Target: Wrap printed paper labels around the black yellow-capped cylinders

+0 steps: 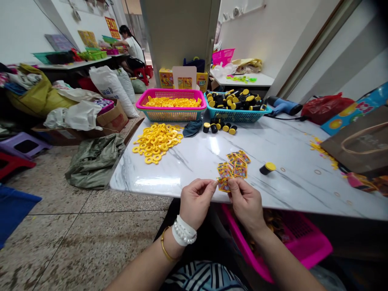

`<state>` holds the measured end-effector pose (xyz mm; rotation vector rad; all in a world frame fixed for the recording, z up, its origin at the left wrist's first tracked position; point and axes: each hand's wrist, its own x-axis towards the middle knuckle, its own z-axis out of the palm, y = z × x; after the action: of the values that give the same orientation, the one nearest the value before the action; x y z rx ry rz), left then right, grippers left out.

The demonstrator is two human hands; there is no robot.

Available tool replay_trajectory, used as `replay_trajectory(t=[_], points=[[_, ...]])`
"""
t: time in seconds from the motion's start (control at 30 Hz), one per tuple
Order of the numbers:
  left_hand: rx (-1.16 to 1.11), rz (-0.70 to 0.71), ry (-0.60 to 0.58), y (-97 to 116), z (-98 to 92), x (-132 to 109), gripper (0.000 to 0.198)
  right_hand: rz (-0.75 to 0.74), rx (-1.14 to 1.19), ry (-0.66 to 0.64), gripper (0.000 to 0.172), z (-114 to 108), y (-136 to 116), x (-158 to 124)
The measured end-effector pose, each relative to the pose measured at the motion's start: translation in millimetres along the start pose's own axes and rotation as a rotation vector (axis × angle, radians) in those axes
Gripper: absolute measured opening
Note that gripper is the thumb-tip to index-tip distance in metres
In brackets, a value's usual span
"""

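At the table's front edge, my left hand and my right hand face each other, thumbs and fingers pinched. Between them is a small yellow-and-purple printed piece, flat like a sticker or card; its exact kind is unclear. The right fingertips grip its right side, and the left fingertips pinch at its left edge. Just beyond lie several similar printed pieces in a loose, overlapping pile. To the right, a small black cylinder with a yellow cap lies tilted on the marble-patterned table.
Yellow rings are heaped at left. Behind stand a pink basket of yellow parts and a blue basket of black cylinders. A blue heat gun lies at right. Below the table sits a pink basket. A person sits far left.
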<state>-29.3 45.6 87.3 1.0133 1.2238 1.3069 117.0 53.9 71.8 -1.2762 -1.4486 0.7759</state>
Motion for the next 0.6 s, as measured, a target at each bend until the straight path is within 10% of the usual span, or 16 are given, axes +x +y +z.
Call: replay_trajectory(t=[0.6], points=[[-0.146, -0.163, -0.038, -5.6, -3.5, -3.0, 0.031, -0.062, -0.041, -0.071, 0.028, 0.9, -0.2, -4.6]])
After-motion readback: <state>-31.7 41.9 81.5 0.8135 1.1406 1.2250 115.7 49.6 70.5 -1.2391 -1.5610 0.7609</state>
